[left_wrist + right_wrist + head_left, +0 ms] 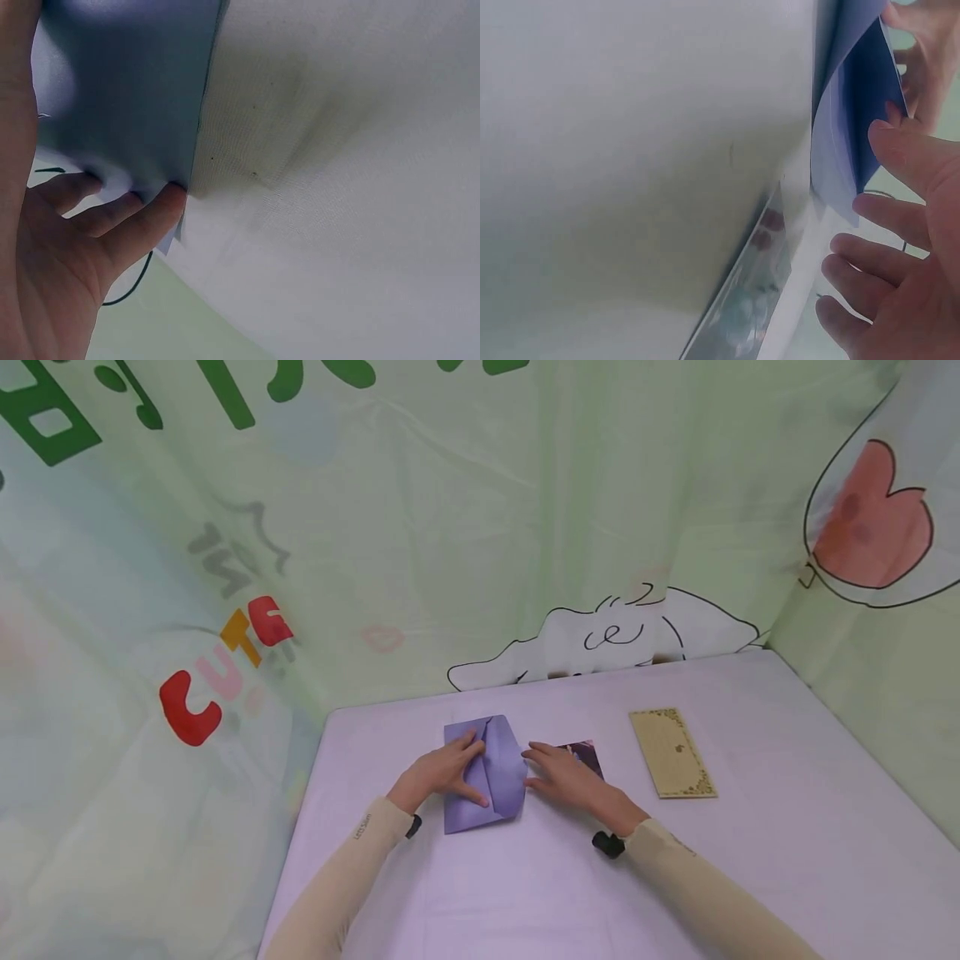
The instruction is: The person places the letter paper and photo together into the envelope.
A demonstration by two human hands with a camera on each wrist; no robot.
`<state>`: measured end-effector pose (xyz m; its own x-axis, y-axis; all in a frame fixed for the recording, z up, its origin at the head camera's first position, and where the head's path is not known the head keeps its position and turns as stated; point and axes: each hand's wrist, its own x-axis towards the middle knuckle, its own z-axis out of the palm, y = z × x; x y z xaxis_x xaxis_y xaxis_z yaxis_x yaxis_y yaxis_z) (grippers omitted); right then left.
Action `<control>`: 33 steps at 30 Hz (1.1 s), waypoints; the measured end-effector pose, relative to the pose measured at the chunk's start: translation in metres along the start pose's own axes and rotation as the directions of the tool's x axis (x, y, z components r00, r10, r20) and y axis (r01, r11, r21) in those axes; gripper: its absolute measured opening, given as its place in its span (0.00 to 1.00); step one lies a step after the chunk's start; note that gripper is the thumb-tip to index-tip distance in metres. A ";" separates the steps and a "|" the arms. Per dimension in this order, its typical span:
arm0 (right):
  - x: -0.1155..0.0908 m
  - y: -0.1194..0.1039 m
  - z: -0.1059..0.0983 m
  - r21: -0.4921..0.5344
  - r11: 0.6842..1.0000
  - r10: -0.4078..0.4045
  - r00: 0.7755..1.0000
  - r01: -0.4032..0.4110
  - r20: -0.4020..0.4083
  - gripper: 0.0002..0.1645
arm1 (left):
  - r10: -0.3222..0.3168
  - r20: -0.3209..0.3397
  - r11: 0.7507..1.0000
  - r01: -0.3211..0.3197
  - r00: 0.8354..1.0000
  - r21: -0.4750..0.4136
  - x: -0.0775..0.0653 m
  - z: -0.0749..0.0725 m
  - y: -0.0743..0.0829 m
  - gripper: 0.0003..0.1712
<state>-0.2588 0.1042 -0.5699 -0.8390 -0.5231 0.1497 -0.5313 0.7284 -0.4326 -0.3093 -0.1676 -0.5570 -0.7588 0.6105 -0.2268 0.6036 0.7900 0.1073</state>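
Observation:
A purple envelope (469,817) lies on the table with its flap (506,768) raised along the right side. My left hand (447,768) rests on the envelope, thumb and fingers spread near the opening. In the left wrist view, the fingertips (174,193) touch the envelope's surface. Just right of the flap is my right hand (564,777), its fingers extended and holding nothing. The right wrist view shows the right hand (907,262) beside the envelope's gaping opening (862,97). Partly hidden behind that hand, a dark picture card (588,755) lies flat.
A tan card (671,756) with a decorated border lies to the right of the picture card. The pale lilac cloth (525,902) covers the table. Printed curtains (450,527) hang behind and at both sides.

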 end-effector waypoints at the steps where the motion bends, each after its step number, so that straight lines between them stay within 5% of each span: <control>1: -0.001 0.001 -0.001 0.000 1.000 0.001 1.000 -0.001 -0.005 0.30 | 0.002 -0.003 1.000 -0.002 1.000 -0.003 0.000 0.000 0.000 0.54; 10: -0.008 0.009 -0.016 0.003 0.999 0.050 0.999 -0.050 0.011 0.31 | 0.038 -0.028 0.999 -0.039 0.999 -0.029 -0.002 -0.002 0.000 0.53; 33: -0.026 0.037 -0.028 0.017 0.990 0.139 0.990 -0.139 -0.011 0.32 | 0.011 -0.017 1.000 -0.012 1.000 -0.015 -0.002 -0.001 0.001 0.54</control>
<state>-0.2599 0.1571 -0.5651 -0.9059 -0.4120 0.0983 -0.4080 0.7864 -0.4638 -0.3072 -0.1678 -0.5558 -0.7559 0.6203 -0.2095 0.6085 0.7837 0.1246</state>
